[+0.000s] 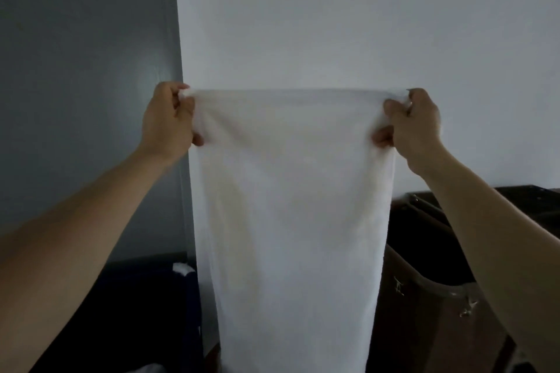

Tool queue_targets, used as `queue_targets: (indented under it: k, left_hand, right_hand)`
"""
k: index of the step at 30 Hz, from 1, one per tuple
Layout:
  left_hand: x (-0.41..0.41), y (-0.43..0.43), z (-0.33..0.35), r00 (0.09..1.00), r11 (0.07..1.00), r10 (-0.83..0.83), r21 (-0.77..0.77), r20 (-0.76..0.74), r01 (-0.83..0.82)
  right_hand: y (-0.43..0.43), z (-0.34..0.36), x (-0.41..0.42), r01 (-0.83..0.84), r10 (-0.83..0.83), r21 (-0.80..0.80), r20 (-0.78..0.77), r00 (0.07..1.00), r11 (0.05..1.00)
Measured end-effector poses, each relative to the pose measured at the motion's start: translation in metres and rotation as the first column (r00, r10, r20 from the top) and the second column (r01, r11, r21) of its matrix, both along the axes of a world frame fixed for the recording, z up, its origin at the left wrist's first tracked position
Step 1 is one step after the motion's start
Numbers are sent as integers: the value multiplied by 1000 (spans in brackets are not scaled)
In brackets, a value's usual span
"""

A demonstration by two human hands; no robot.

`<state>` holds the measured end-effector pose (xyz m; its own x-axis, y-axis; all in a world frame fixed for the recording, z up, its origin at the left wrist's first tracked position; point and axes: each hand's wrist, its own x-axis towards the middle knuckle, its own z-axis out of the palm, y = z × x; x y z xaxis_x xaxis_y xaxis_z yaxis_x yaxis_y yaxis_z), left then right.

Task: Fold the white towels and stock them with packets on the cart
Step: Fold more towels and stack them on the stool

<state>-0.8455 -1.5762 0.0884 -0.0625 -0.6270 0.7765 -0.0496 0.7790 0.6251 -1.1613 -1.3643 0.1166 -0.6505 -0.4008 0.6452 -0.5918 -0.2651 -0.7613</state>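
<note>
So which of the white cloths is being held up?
The big white towel, gripped at its top corners by the left hand and right hand, hanging straight down. The small white bit low on the left lies untouched.

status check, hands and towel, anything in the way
Left hand and right hand each grip a top corner. White towel held up, stretched flat, hanging unfolded. Dark bin low right, beside the towel's edge; nothing blocking.

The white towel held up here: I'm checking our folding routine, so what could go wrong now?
The left hand and right hand each grip only a top corner of the white towel; a slip could drop it. Its lower end hangs out of view beside the dark bin, where it might snag.
</note>
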Motion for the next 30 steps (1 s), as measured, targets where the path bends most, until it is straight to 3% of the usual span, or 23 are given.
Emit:
queue_targets:
  k: [2, 6, 11, 15, 23, 30]
  left_hand:
    - [-2, -4, -17, 998, 1000, 11, 7, 63, -12]
    - [-16, -12, -38, 996, 998, 56, 21, 66, -57]
    - [-41, -34, -57, 979, 983, 105, 128, 173, -128]
    - [-61, -49, -80, 952, 944, 180, 228, 248, -237]
    - [-71, -32, 68, 954, 957, 287, -1, -89, -289]
    - [-51, 16, 110, 936, 931, 335, -114, -106, -346]
  right_hand:
    - [-1, -13, -10, -7, 7, 90, -8, 1000, 996]
    - [-8, -25, -27, 6, -3, 102, -22, 1000, 995]
    - [-37, -42, -54, -184, 145, 255, 164, 976, 949]
    - [-67, -67, -69, -246, 186, 321, 206, 961, 915]
    - [-84, 43, -70, -223, 220, -104, -37, 975, 969]
    - [-41, 78, -60, -235, 218, -173, -110, 970, 956]
